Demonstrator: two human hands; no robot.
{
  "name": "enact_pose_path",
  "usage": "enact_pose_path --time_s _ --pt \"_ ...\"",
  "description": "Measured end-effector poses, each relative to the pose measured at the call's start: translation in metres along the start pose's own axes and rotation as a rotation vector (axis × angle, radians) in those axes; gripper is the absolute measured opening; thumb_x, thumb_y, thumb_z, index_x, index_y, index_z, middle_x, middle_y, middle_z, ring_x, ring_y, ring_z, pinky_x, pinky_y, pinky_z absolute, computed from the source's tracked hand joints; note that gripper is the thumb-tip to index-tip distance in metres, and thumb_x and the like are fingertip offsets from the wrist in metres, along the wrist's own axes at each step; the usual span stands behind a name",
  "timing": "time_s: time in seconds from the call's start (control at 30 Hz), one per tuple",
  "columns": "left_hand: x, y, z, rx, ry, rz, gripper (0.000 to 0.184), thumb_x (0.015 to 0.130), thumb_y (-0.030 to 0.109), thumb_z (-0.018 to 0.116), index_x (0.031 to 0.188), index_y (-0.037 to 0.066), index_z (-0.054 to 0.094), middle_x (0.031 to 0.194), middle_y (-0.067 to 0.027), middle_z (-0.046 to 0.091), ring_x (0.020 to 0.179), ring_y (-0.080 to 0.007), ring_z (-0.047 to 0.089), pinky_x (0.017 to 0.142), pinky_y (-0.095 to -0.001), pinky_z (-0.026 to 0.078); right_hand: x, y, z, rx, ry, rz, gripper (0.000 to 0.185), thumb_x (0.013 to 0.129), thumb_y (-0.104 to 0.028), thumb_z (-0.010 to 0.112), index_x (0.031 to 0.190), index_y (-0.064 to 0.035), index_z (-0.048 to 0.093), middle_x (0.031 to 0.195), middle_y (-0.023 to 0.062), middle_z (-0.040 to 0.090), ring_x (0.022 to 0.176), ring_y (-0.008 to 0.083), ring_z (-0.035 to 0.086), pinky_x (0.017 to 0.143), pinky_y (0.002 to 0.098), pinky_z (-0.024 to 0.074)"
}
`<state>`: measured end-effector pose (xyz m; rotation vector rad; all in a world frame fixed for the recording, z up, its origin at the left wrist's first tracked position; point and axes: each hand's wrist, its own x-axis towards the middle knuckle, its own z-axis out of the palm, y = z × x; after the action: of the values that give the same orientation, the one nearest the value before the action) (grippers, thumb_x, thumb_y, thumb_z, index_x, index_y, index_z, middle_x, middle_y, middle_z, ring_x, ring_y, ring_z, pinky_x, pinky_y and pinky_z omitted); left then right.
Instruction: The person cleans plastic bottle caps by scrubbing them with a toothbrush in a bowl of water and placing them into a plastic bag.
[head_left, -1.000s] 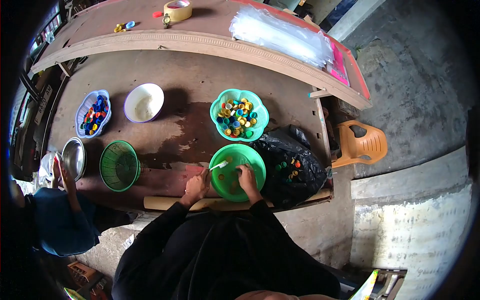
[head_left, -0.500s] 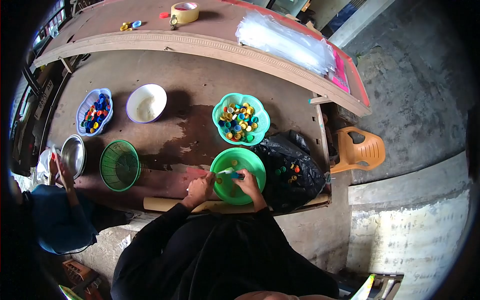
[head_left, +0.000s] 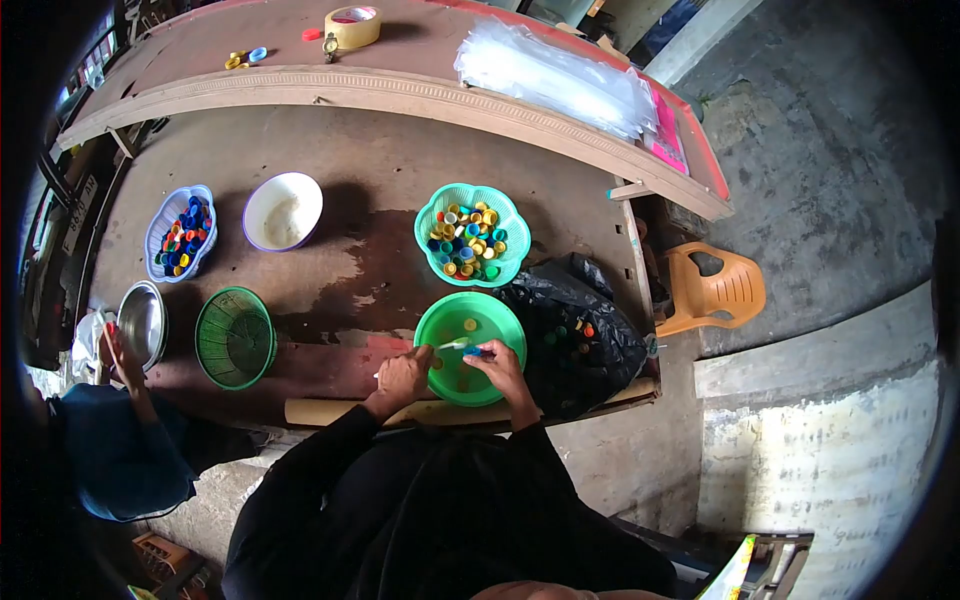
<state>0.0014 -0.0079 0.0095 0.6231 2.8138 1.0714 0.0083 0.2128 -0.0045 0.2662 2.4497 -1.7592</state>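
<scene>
Over the green basin [head_left: 432, 385], my left hand [head_left: 402, 382] is closed around a slim white brush [head_left: 453, 344] that looks like a toothbrush, its head pointing right. My right hand [head_left: 503, 372] pinches a blue bottle cap [head_left: 474, 351] close to the brush head. Inside the basin is water with a few caps, one of them a yellowish cap [head_left: 470, 325]. Just behind stands a turquoise scalloped basket [head_left: 424, 215] holding many yellow, blue and green caps. To the right of the basin, a black plastic bag [head_left: 560, 375] has several green and orange caps on it.
At left are a green mesh basket [head_left: 235, 382], a white bowl [head_left: 270, 190], a lilac basket [head_left: 152, 250] of caps and a metal bowl [head_left: 150, 310] beside another person [head_left: 125, 440]. The raised shelf carries tape [head_left: 352, 35] and plastic bags [head_left: 555, 75]. An orange chair [head_left: 735, 290] stands right.
The camera view has shifted slightly, so the scene sits a little further left. Both hands stay over the basin, and the brush remains beside the blue cap.
</scene>
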Motion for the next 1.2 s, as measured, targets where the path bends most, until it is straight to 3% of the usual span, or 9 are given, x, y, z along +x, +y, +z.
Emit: enact_pose_path --time_s 0.13,0.2,0.3,0.7,0.77,0.87,1.03,1.1,1.2 --pt "-0.004 0.001 0.003 -0.007 -0.004 0.048 0.013 0.087 0.021 0.048 0.097 0.013 0.048 0.07 -0.0144 0.062 0.059 -0.0359 0.061 0.05 -0.0474 0.047 -0.005 -0.015 0.003 0.003 -0.028 0.033 0.031 0.073 -0.014 0.075 0.09 0.0026 0.055 0.086 0.0097 0.063 0.079 0.0137 0.061 0.071 0.026 0.0487" --pt "0.002 -0.001 0.0 0.1 -0.094 -0.12 0.013 0.087 0.025 0.048 0.091 0.012 0.05 0.079 -0.0125 0.064 0.061 -0.0339 0.062 0.053 -0.0461 0.048 -0.005 -0.017 0.005 0.02 -0.005 0.032 0.028 0.074 -0.012 0.074 0.09 0.0021 0.055 0.086 0.0092 0.063 0.08 0.0132 0.061 0.072 0.0255 0.0485" --pt "-0.002 0.006 0.003 0.048 -0.058 0.025 0.012 0.087 0.024 0.048 0.09 0.012 0.049 0.078 -0.0121 0.064 0.06 -0.034 0.062 0.052 -0.0464 0.048 -0.006 -0.016 0.006 0.124 -0.064 0.058 0.028 0.074 -0.013 0.074 0.088 0.0017 0.055 0.087 0.0091 0.063 0.08 0.0127 0.06 0.072 0.025 0.048" --pt "0.001 -0.008 0.006 0.108 -0.091 -0.04 0.013 0.088 0.023 0.046 0.091 0.01 0.049 0.077 -0.0122 0.063 0.062 -0.0331 0.062 0.053 -0.0459 0.049 -0.005 0.0 0.011 0.217 0.003 0.095 0.03 0.075 -0.013 0.073 0.091 0.0024 0.054 0.086 0.0076 0.062 0.078 0.0128 0.059 0.07 0.0248 0.0484" --pt "0.001 0.005 -0.006 0.08 -0.086 -0.051 0.013 0.089 0.023 0.046 0.092 0.011 0.048 0.077 -0.0126 0.063 0.062 -0.0331 0.062 0.053 -0.0456 0.049 -0.002 0.006 0.012 -0.061 0.078 -0.112 0.032 0.073 -0.012 0.073 0.095 0.0012 0.053 0.082 0.0072 0.062 0.074 0.0123 0.059 0.068 0.0254 0.0487" --pt "-0.005 0.005 -0.005 0.005 -0.079 -0.006 0.014 0.089 0.024 0.046 0.094 0.011 0.048 0.077 -0.013 0.063 0.063 -0.033 0.062 0.053 -0.0455 0.049 -0.009 -0.016 0.011 -0.28 0.091 -0.118 0.032 0.071 -0.01 0.073 0.096 -0.0009 0.055 0.08 0.0062 0.062 0.071 0.0118 0.059 0.065 0.0261 0.0488" --pt "-0.005 -0.011 0.005 0.058 -0.101 -0.084 0.013 0.089 0.023 0.047 0.093 0.011 0.048 0.077 -0.0156 0.062 0.061 -0.0362 0.061 0.049 -0.0483 0.046 -0.004 -0.017 0.005 -0.224 0.122 -0.129 0.032 0.067 -0.012 0.076 0.092 -0.0014 0.059 0.076 0.0075 0.062 0.069 0.0142 0.06 0.064 0.0282 0.0494" --pt "-0.008 -0.003 0.002 -0.071 -0.015 0.116 0.014 0.09 0.024 0.046 0.092 0.011 0.048 0.076 -0.0151 0.062 0.062 -0.0362 0.061 0.05 -0.0485 0.046 -0.006 -0.017 0.006 -0.416 0.067 -0.177 0.034 0.065 -0.012 0.076 0.093 -0.0017 0.059 0.077 0.0094 0.061 0.07 0.0167 0.061 0.064 0.0294 0.0496" --pt "-0.006 -0.008 0.009 0.054 -0.067 0.008 0.014 0.09 0.024 0.046 0.091 0.01 0.048 0.076 -0.0146 0.062 0.06 -0.0356 0.061 0.049 -0.0482 0.046 -0.009 -0.025 0.009 -0.494 0.132 -0.224 0.035 0.063 -0.011 0.077 0.093 -0.0022 0.06 0.079 0.0101 0.06 0.07 0.0185 0.06 0.065 0.0303 0.0496"
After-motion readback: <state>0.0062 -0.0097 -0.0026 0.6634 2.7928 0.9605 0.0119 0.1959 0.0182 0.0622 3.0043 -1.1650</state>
